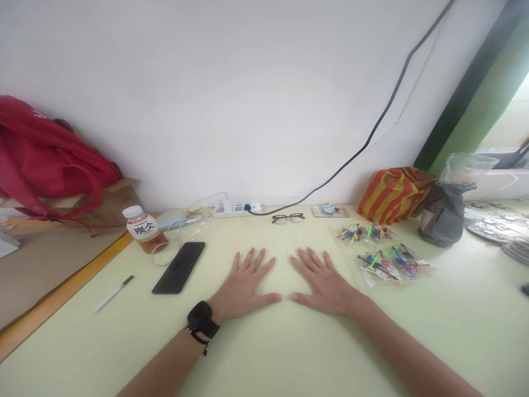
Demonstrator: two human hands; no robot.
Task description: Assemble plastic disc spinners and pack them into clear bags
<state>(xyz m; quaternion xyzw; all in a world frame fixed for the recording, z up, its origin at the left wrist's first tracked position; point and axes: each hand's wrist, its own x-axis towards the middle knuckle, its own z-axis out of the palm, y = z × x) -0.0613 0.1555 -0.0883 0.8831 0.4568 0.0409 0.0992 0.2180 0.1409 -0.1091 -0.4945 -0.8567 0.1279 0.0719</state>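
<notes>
My left hand lies flat on the pale green tabletop, fingers spread, with a ring on one finger and a black watch at the wrist. Opposite it, my right hand also rests palm down with its fingers apart. The two thumbs point toward each other with a small gap between them. Neither hand holds anything. A black phone lies left of my left hand. Clear packets of small colourful plastic pieces lie to the right of my right hand. Folded eyeglasses sit beyond both hands.
A drink bottle with a cable beside it and a white pen-like stick are at left. By the wall lie a power strip and a small tray. A striped bag and a grey bag stand at right.
</notes>
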